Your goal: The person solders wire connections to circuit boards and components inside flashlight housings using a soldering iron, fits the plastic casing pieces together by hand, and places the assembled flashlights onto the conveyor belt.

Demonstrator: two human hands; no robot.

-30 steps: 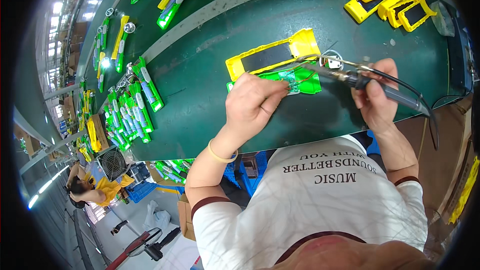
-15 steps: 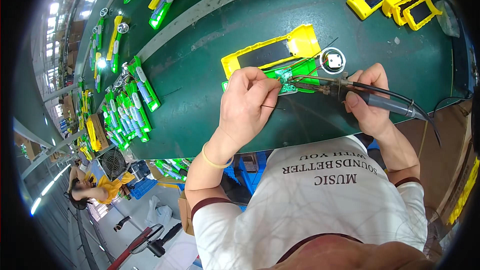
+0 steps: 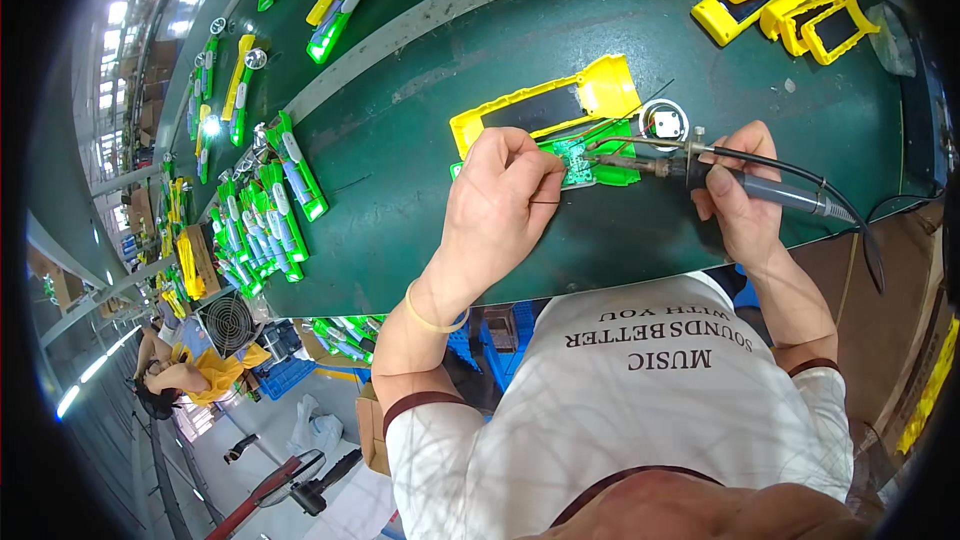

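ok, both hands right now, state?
Left hand: closed in a pinch at the green circuit board; can't tell what, if anything, it holds.
Right hand: closed, holding the soldering iron by its gray handle.

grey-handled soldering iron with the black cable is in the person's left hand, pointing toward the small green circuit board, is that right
The hand is wrong: the head view shows the grey-handled soldering iron with the black cable in the person's right hand, pointing toward the small green circuit board.

green casing [image 3: 618,177] smooth plastic; soldering iron tip [image 3: 640,165] dull metal; yellow casing [image 3: 608,90] glossy plastic
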